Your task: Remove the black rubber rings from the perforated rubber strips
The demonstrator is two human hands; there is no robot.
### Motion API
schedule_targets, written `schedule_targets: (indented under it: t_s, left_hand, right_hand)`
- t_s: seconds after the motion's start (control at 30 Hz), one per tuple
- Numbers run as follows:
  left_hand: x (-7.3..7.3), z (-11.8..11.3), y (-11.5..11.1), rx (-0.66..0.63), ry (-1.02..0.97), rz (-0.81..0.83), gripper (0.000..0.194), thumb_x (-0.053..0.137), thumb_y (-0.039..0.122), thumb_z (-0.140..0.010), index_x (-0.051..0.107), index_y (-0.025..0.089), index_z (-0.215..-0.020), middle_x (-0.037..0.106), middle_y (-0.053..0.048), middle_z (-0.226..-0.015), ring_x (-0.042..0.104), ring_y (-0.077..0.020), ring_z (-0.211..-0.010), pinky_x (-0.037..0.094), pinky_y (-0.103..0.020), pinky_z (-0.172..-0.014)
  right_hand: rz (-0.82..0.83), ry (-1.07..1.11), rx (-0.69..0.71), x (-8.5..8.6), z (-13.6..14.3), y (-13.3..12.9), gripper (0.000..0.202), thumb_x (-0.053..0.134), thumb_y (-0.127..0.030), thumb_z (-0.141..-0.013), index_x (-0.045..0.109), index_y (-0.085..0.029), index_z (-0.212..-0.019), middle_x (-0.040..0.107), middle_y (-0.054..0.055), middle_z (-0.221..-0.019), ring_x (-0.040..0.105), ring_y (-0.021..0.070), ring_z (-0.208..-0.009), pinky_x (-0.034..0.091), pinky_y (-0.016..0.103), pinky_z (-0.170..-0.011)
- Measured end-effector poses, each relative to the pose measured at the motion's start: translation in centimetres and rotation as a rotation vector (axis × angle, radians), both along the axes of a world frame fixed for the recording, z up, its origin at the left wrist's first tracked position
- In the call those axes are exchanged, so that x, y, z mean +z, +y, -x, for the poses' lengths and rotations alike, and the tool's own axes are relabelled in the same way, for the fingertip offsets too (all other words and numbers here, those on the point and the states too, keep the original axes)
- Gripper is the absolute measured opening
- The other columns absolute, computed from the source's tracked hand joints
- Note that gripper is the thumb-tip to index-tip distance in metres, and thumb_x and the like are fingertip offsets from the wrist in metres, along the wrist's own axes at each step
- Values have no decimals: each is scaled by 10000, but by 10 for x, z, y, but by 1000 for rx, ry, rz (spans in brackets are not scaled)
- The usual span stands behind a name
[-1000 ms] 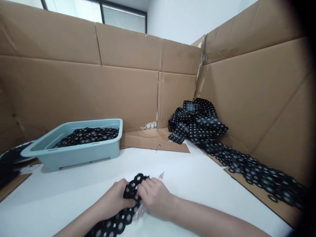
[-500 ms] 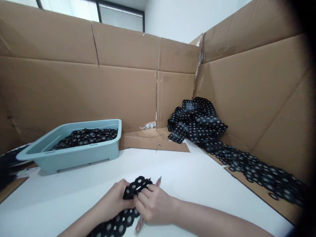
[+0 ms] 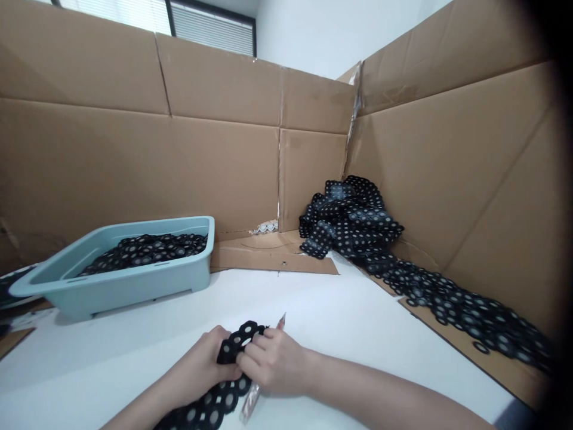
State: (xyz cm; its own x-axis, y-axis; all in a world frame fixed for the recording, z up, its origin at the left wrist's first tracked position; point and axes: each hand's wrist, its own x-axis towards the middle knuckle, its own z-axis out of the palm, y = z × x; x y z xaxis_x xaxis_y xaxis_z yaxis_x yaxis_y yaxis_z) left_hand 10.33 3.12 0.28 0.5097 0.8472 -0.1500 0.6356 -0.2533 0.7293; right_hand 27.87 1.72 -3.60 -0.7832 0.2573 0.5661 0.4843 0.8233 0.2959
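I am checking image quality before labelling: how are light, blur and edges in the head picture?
Head view: blurry black shading covers the right edge, where the long black ring-patterned fabric strip fades out; slatted white window blinds look pale, bright; the white tabletop is softly lit; the right hand looks fairly sharp.

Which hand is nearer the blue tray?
Left. The left hand is on the near side of the blue tray, toward its right; the right hand is farther right.

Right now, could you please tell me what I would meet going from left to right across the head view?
Blue basin, left hand, right hand, heap of black dotted material, long strip of similar material.
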Motion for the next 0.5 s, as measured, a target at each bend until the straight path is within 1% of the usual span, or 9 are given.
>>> schedule_targets:
  t_s: [0.1,0.2,0.23,0.3,0.33,0.37,0.4,0.47,0.5]
  left_hand:
    - [3,-1,-4,39,37,-69,131,552,231,-601,498,155,-694,541,12,-725,505,-187,-712,353,-247,-618]
    - [10,-2,-7,28,32,12,157,546,249,-624,546,161,-754,580,-4,-796,536,-214,-794,384,-264,-687]
    - [12,-2,-7,24,30,42,172,543,264,-633,552,163,-773,586,-8,-812,541,-220,-807,393,-271,-696]
    - [15,-2,-7,27,41,81,202,544,295,-644,550,162,-797,597,-17,-826,550,-235,-819,407,-287,-701]
    - [15,-1,-6,28,46,84,212,545,303,-646,548,161,-803,604,-23,-834,552,-242,-828,411,-297,-709]
    - [14,0,-5,29,43,75,223,546,303,-647,548,162,-820,610,-28,-857,550,-249,-850,410,-305,-731]
    - [12,2,-3,30,34,57,243,545,298,-649,549,166,-853,615,-33,-896,544,-255,-885,406,-312,-761]
    - [6,6,1,27,8,21,329,536,293,-664,535,181,-972,596,-41,-1023,509,-257,-981,380,-317,-837]
    - [2,8,3,34,4,9,386,532,300,-673,510,189,-1043,567,-45,-1095,482,-255,-1031,359,-317,-874]
  right_hand:
    - [217,262,-12,8,-1,-3,129,345,-155,-825,471,-156,-800,522,11,-637,467,127,-547,329,250,-482]
    - [424,731,-140,44,-26,0,158,285,-152,-852,441,-174,-869,504,-4,-645,479,103,-551,373,198,-515]
    - [412,873,-227,60,-42,3,157,288,-165,-855,443,-179,-847,495,-7,-643,484,104,-565,382,198,-537]
    - [306,1013,-368,89,-84,13,137,343,-217,-842,472,-174,-822,529,15,-708,511,121,-636,393,212,-584]
    - [217,1067,-478,100,-109,19,145,368,-252,-834,487,-172,-815,546,23,-718,527,135,-663,397,222,-604]
    - [119,1115,-651,108,-136,24,166,384,-286,-827,503,-171,-817,566,36,-750,541,149,-691,398,237,-623]
    - [37,1129,-881,111,-163,28,187,398,-314,-818,522,-176,-839,583,48,-782,548,167,-708,395,258,-637]
    - [5,1030,-1425,108,-212,33,231,417,-375,-797,563,-213,-873,600,67,-817,550,221,-754,380,309,-646]
    - [27,1029,-1526,103,-234,33,227,436,-359,-783,579,-204,-869,602,96,-813,549,251,-760,371,335,-637]
